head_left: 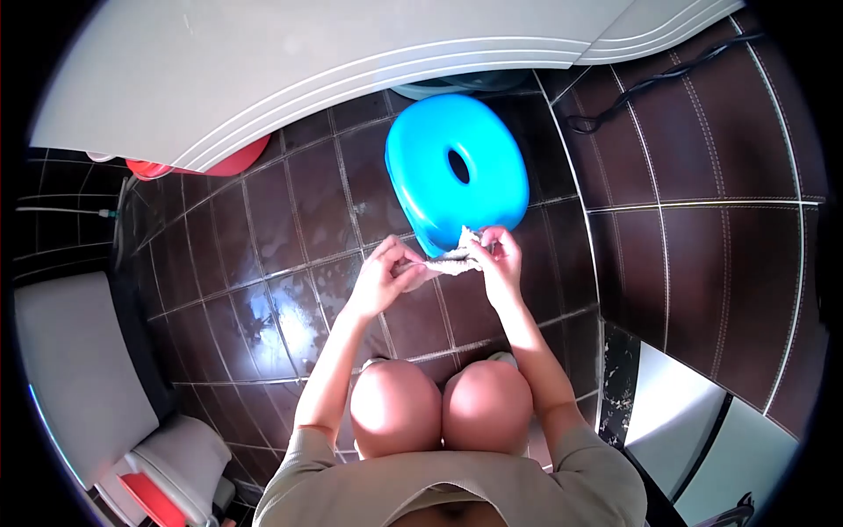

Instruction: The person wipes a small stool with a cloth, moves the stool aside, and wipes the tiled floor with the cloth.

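Note:
A small light-coloured cloth (452,263) is stretched between my two hands, above the dark tiled floor. My left hand (386,274) pinches its left end, with the fingers curled against the thumb. At the other end, my right hand (499,259) has its fingers closed on the cloth, and a crumpled bit sticks up beside them. Just beyond the hands stands a bright blue plastic stool (461,171) with an oval hole in its top. The cloth overlaps the stool's near edge in view; whether they touch I cannot tell.
A white panel (307,70) spans the far side, with red basins (237,160) partly under it. A black cable (650,88) runs along the tiled wall (720,263) at right. Grey and white objects (83,369) stand at left. The floor (290,255) looks wet.

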`<control>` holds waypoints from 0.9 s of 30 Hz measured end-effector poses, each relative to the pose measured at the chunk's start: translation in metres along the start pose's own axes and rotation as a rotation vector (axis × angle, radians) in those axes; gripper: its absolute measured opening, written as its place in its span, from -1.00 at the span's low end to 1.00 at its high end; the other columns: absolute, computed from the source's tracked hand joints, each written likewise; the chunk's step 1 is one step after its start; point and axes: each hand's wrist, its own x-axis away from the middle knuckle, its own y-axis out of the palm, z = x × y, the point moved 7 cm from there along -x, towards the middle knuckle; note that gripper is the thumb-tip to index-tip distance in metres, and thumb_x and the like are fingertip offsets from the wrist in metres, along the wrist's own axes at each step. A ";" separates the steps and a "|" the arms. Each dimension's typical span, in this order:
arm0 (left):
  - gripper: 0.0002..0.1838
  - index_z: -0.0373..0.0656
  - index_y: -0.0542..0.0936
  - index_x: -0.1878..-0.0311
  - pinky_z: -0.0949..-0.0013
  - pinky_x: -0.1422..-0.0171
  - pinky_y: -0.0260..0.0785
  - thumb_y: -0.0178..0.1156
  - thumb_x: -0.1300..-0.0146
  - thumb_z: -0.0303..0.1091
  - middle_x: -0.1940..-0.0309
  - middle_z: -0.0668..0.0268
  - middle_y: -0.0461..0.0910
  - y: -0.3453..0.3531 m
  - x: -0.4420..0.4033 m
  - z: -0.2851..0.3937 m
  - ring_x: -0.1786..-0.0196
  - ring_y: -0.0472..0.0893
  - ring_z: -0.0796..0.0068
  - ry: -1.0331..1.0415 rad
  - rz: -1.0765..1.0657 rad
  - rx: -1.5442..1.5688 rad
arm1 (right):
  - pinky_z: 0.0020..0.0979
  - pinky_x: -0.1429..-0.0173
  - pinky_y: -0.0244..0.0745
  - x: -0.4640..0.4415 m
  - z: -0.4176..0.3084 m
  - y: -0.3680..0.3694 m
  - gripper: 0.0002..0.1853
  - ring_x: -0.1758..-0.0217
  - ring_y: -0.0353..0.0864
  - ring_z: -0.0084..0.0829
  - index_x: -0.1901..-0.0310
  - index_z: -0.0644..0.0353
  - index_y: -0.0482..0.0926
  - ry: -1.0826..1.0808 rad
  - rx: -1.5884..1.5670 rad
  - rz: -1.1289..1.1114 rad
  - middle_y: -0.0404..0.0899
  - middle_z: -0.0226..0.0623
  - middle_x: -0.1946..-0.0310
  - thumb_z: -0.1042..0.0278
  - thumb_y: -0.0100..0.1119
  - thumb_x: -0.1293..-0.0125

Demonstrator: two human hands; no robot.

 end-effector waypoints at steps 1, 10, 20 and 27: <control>-0.87 -0.21 0.56 0.24 0.31 0.05 0.40 0.25 -0.18 -0.40 0.27 0.26 0.48 -0.002 -0.002 0.003 0.22 0.56 0.35 0.091 0.056 -0.037 | -0.67 0.45 0.28 -0.001 0.000 0.003 -0.79 0.46 0.42 -0.74 0.29 0.17 0.42 -0.012 -0.045 0.009 0.47 -0.49 0.43 0.62 0.27 -0.19; -0.86 -0.15 0.49 0.30 0.09 -0.36 0.26 0.28 -0.14 -0.44 0.41 0.33 0.56 -0.022 0.028 0.009 0.35 0.59 0.38 0.319 0.351 -0.178 | -0.57 0.31 0.53 0.030 -0.041 0.012 -0.69 0.42 0.56 -0.60 0.25 0.19 0.64 -0.552 0.761 -0.191 0.57 -0.35 0.35 0.63 0.44 0.10; -0.71 -0.17 0.57 0.10 0.23 -0.10 0.38 0.20 -0.05 -0.57 0.18 0.21 0.60 -0.011 0.030 0.047 0.07 0.58 0.21 0.344 -0.041 -0.258 | -0.60 0.47 0.24 0.051 -0.084 -0.018 -0.95 0.55 0.37 -0.67 0.38 0.31 0.58 -0.558 0.767 -0.120 0.44 -0.40 0.51 0.60 0.23 -0.08; -0.54 -0.11 0.45 -0.14 0.19 -0.22 0.32 0.23 -0.13 -0.43 -0.12 0.10 0.41 -0.041 -0.055 0.011 -0.17 0.42 0.06 0.364 0.469 -0.276 | -0.22 0.06 0.48 -0.024 -0.100 -0.025 -0.35 0.14 0.56 -0.21 -0.25 0.13 0.34 -0.518 1.204 0.251 0.45 -0.15 0.11 0.29 0.34 -0.10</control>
